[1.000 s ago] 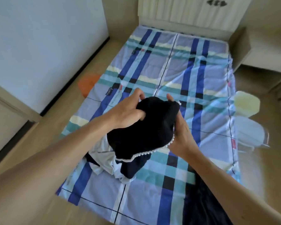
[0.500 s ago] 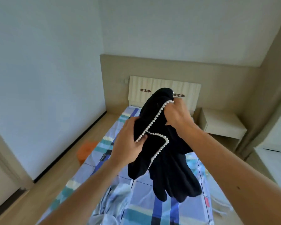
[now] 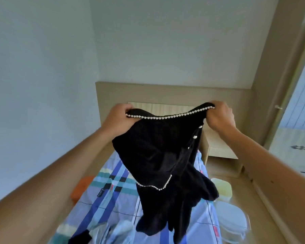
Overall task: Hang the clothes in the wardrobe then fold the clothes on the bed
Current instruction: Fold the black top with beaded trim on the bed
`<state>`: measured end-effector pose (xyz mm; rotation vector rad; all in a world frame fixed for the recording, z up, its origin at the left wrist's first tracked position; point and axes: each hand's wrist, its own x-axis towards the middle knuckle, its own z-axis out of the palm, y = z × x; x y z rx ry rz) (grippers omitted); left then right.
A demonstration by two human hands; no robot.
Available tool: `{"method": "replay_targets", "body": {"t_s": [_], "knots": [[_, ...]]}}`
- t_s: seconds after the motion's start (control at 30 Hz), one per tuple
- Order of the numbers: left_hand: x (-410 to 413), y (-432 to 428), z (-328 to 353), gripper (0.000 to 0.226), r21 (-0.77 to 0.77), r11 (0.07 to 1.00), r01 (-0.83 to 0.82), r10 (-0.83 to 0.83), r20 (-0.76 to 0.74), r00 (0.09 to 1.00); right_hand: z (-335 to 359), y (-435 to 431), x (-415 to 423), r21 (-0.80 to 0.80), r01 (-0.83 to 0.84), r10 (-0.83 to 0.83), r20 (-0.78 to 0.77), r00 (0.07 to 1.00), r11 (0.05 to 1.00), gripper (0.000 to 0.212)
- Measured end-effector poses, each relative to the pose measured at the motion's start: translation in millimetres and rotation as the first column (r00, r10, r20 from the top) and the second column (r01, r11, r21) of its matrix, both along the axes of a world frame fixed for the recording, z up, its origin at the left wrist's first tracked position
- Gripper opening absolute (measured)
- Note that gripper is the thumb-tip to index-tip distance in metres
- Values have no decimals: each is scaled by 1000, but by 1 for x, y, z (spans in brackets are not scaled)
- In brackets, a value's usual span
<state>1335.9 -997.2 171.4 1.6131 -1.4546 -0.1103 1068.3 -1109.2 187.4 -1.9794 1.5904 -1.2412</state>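
Observation:
A black garment (image 3: 158, 161) trimmed with white pearl beads hangs in the air above the bed (image 3: 111, 205). My left hand (image 3: 117, 120) grips its beaded top edge at the left end. My right hand (image 3: 220, 117) pinches the same edge at the right end, so the edge is stretched between them. The rest of the garment droops down in folds, with a second beaded hem lower down. A pale crumpled garment (image 3: 116, 231) and a dark one (image 3: 81, 238) lie on the plaid bedspread at the bottom.
A headboard panel (image 3: 165, 92) stands behind the bed, and a light bedside cabinet (image 3: 222, 147) sits to its right. An orange object (image 3: 81, 187) lies on the floor left of the bed. Pale plastic containers (image 3: 225, 217) sit on the floor at the right. A white wardrobe door (image 3: 296, 120) is at far right.
Both hands have risen and spread apart, pulling the bunched black garment open along its beaded edge. The view has tilted up from the bed toward the wall.

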Motion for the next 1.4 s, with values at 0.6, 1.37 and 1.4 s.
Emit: {"method": "replay_targets", "body": {"t_s": [0.6,1.37,1.4], "knots": [[-33,14,31,24,289,957,16,186,-655,732,-5,26,-5,330,-331,400,-168,901,884,41],[64,71,-14,24,176,881,-440,304,501,810,-50,40,29,-126,-171,122,-322,939,977,35],[71,72,-19,24,193,878,-438,316,455,833,-48,39,26,-149,-159,97,-358,929,976,34]]}}
